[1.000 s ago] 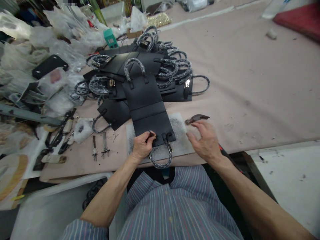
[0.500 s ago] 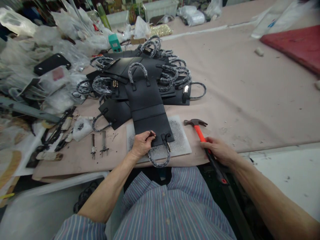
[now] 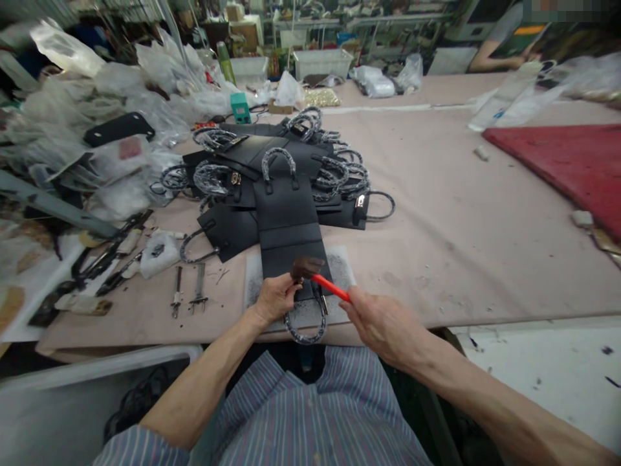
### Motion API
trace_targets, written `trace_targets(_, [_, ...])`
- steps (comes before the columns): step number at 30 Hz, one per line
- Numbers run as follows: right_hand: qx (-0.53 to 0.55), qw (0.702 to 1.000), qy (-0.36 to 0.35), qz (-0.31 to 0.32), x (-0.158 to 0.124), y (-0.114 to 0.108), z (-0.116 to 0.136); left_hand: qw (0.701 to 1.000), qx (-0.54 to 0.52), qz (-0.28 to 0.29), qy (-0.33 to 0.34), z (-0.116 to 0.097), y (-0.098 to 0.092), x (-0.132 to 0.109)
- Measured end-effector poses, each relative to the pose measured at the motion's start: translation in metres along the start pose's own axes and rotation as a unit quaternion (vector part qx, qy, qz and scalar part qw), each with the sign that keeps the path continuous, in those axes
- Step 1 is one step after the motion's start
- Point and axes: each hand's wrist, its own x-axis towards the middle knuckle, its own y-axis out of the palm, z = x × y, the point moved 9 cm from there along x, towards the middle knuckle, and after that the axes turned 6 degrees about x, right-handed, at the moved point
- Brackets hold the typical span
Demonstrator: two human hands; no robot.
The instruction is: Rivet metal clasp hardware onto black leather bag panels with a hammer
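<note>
The hammer (image 3: 315, 275) is blurry, so its dark head is hard to make out, and the back end of its orange handle is hidden inside the right hand (image 3: 383, 323). That hand is closed around the handle and holds the hammer head just above the near end of a black bag piece (image 3: 288, 223). The left hand (image 3: 274, 298) is curled, with its fingertips pinched down on the near edge of the bag piece, right beside the hammer head; what it pinches is too small to tell. The bag piece lies flat, with its near end on a gray speckled pad (image 3: 342, 265) at the table's front edge. A wrapped loop handle (image 3: 305, 329) hangs from that end over the edge of the table (image 3: 460, 259). Behind it sits a pile of more black bag pieces (image 3: 291, 155) with wrapped handles, and many are covered by the ones on top. On the left is a heap of clear plastic bags (image 3: 121, 97); what is in them is hard to see. A white bin (image 3: 323, 61) stands far back, and what it holds cannot be seen. Small metal tools (image 3: 189, 298) lie left of the pad. A red mat (image 3: 567, 158) is cut off at the right edge.
</note>
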Motion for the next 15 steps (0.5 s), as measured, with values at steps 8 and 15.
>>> trace_targets(8, [0.079, 0.951, -0.024, -0.298, -0.015, -0.078, 0.027, 0.999, -0.034, -0.005, 0.018, -0.001, 0.000, -0.001])
trace_targets(15, [0.004, 0.998, -0.010, -0.060, -0.001, -0.016, 0.010, 1.000, -0.008, -0.007, 0.016, -0.002, 0.000, -0.001])
